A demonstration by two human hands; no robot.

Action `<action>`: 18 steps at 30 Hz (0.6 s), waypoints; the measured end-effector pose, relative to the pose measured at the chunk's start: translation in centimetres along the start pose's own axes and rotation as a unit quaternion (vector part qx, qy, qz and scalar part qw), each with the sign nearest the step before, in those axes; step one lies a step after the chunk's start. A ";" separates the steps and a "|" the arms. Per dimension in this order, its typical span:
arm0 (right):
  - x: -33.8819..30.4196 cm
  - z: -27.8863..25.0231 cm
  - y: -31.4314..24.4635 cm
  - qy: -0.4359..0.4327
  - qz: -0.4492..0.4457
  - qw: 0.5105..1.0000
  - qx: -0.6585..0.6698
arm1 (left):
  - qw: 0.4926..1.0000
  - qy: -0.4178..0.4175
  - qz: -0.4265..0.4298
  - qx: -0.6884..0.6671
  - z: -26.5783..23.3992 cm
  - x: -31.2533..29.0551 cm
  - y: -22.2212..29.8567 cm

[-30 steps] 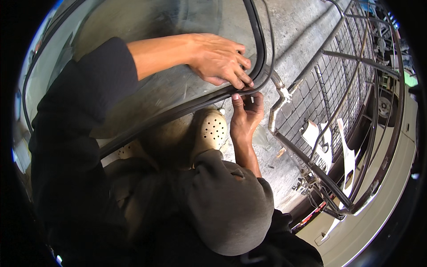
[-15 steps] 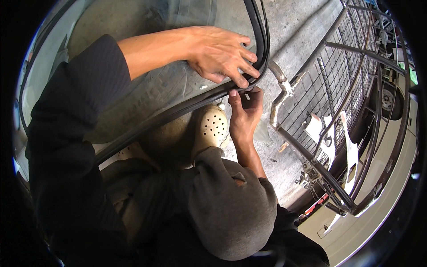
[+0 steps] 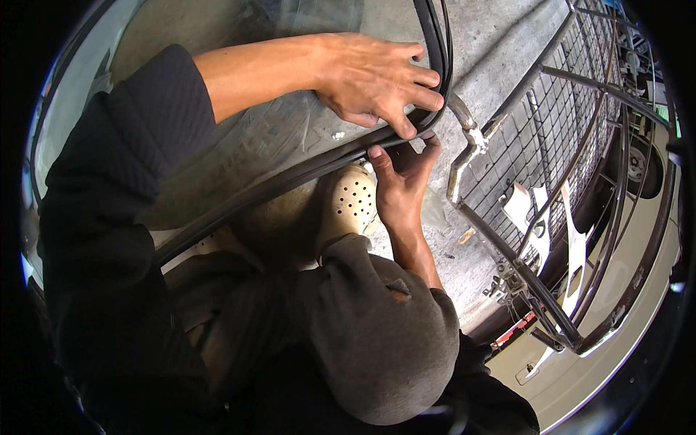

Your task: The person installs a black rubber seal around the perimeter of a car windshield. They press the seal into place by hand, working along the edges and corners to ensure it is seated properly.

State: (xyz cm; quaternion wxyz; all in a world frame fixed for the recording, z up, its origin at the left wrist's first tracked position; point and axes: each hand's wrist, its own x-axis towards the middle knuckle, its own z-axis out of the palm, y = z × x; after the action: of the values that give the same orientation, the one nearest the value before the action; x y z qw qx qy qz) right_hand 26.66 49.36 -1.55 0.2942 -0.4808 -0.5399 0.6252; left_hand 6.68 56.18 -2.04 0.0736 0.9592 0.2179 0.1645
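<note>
A curved glass pane (image 3: 239, 138) with a black rubber seal (image 3: 290, 174) along its edge fills the upper left. My left hand (image 3: 377, 80) lies on the glass near the rounded corner, fingertips pressing on the seal. My right hand (image 3: 402, 177) comes up from below the pane and pinches the seal at the same corner, right under the left fingertips. Both forearms wear dark sleeves pushed back.
A metal wire-mesh cage cart (image 3: 551, 152) stands close on the right, its tube frame corner (image 3: 467, 134) next to my hands. White car body parts (image 3: 623, 290) lie beyond it. A beige perforated clog (image 3: 348, 206) is on the concrete floor (image 3: 493, 51) below the pane.
Both hands have slid a little along the seal toward the pane's corner, staying pressed together on the rubber. The view has shifted slightly.
</note>
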 end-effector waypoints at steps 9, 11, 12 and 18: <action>0.5 0.0 -0.3 0.011 0.047 0.998 -0.043 | 0.999 0.052 -0.013 0.005 0.4 0.1 0.1; 0.1 -0.1 0.2 0.014 0.030 0.999 -0.009 | 0.999 0.010 -0.032 0.008 -0.2 -0.5 0.6; 0.1 0.0 0.4 0.017 0.021 1.000 0.008 | 0.997 0.029 -0.071 0.011 -0.2 -0.8 1.2; -1.3 -0.5 0.0 -0.052 0.194 0.957 0.210 | 0.900 0.162 -0.378 -0.146 -3.4 -3.6 11.7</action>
State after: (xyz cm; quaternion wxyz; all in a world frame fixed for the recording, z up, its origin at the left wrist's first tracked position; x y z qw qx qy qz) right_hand 27.59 48.35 -1.20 0.2337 -0.4704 -0.3072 0.7936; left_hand 7.04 44.36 2.59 0.2332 0.7433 0.5467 0.3069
